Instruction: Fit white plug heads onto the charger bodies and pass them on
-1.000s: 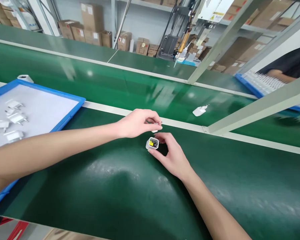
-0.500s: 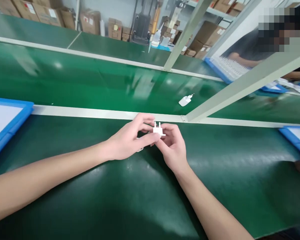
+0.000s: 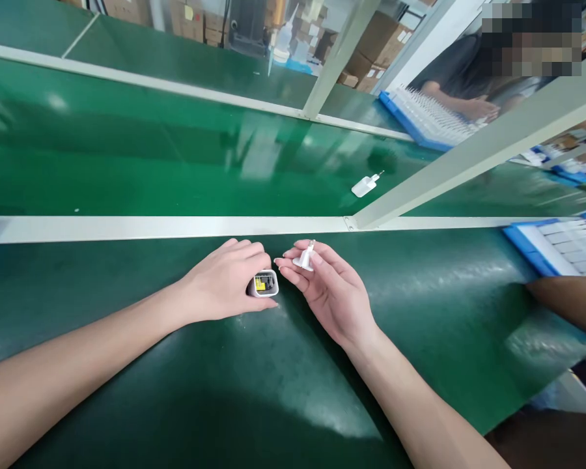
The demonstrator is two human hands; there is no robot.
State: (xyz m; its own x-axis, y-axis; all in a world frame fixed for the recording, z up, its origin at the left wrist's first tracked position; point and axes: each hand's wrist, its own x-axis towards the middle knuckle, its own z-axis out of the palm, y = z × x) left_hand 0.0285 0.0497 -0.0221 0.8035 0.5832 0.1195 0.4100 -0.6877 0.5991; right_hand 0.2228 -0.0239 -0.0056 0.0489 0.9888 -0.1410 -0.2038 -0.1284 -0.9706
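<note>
My left hand (image 3: 224, 283) is closed around a small white charger shell (image 3: 264, 284), its open end showing yellow and dark parts inside. My right hand (image 3: 329, 286) lies palm up just right of it, fingers loosely curled, with a white plug cap with metal pins (image 3: 305, 258) resting on the fingertips. Both hands hover over the dark green bench mat (image 3: 254, 391), a few centimetres apart.
A white rail (image 3: 127, 228) separates the bench from a green conveyor belt (image 3: 176, 169), where one finished white charger (image 3: 365, 186) lies. Blue trays sit at the right (image 3: 557, 244) and far right (image 3: 420, 117). Another person's arm (image 3: 566, 299) rests at the right edge; a second person works across the belt.
The two parts were held together between both hands half a second ago; now they are apart, the shell in my left hand and the cap in my right. The camera swung right.
</note>
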